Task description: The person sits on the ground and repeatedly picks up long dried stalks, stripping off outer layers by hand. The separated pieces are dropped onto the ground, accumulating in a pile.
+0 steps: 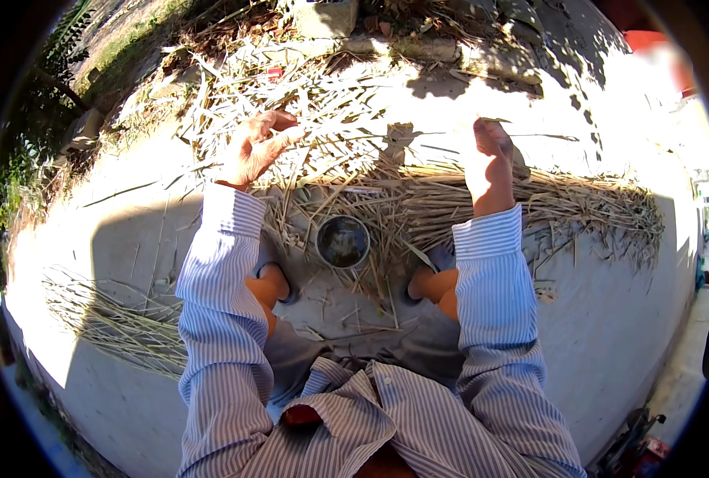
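Observation:
My left hand [259, 147] is raised over the scattered dry leaves [330, 99], its thumb and fingers curled toward each other as in a pinch. My right hand [491, 167] is held up above a long bundle of dry stalks [442, 199], fingers pressed together and pointing away from me. Glare hides whatever thin thing may be between the fingertips of either hand. Between my feet, on the near side of the bundle, stands a round metal-rimmed container [343, 241] with dark liquid in it.
A smaller pile of greenish stalks [123, 323] lies on the concrete at the left. Beyond the leaves are a low stone edging [418, 49] and a concrete block [326, 17]. A small red object [275, 72] rests among the leaves. A red container [649, 41] stands far right.

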`<state>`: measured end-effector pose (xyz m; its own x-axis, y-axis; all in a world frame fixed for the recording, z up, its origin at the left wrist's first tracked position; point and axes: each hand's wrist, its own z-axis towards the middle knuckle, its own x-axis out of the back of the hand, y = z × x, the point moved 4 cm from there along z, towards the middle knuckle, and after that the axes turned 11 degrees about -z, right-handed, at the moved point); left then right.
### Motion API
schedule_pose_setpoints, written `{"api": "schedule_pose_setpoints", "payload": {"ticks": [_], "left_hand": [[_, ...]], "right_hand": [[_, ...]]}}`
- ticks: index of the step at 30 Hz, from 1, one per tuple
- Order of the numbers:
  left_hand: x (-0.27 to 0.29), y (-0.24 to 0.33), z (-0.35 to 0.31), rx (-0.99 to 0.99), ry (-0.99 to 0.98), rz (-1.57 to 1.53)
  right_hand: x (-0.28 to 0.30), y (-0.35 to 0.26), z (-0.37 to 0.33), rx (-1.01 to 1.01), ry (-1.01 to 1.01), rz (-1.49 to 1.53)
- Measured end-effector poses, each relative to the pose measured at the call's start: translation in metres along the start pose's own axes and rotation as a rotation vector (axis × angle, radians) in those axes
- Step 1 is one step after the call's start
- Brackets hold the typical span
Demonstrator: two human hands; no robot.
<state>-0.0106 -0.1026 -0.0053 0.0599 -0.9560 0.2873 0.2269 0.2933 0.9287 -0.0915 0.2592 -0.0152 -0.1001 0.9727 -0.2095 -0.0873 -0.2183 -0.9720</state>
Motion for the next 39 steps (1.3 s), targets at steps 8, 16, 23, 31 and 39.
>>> {"api": "schedule_pose_setpoints", "payload": {"ticks": [8, 16, 23, 31, 39], "left_hand": [[0.037, -0.022, 0.009, -0.016, 0.360, -0.616], [-0.051, 0.060, 0.009, -0.321, 0.001, 0.492], [0.034, 0.023, 0.001, 0.009, 0.107, 0.469], [-0.071, 0.058, 0.008, -0.319, 0.029, 0.451], [-0.075, 0.054, 0.009, -0.395, 0.233, 0.189]], "right_hand": [[-0.026, 0.003, -0.006, -0.024, -0.051, 0.169], [-0.038, 0.015, -0.002, 0.011, -0.129, 0.232], [0.044, -0.006, 0.025, -0.213, 0.202, -0.343], [-0.066, -0.008, -0.023, -0.174, -0.125, 0.137], [-0.064, -0.004, -0.022, -0.144, -0.116, 0.208]]}}
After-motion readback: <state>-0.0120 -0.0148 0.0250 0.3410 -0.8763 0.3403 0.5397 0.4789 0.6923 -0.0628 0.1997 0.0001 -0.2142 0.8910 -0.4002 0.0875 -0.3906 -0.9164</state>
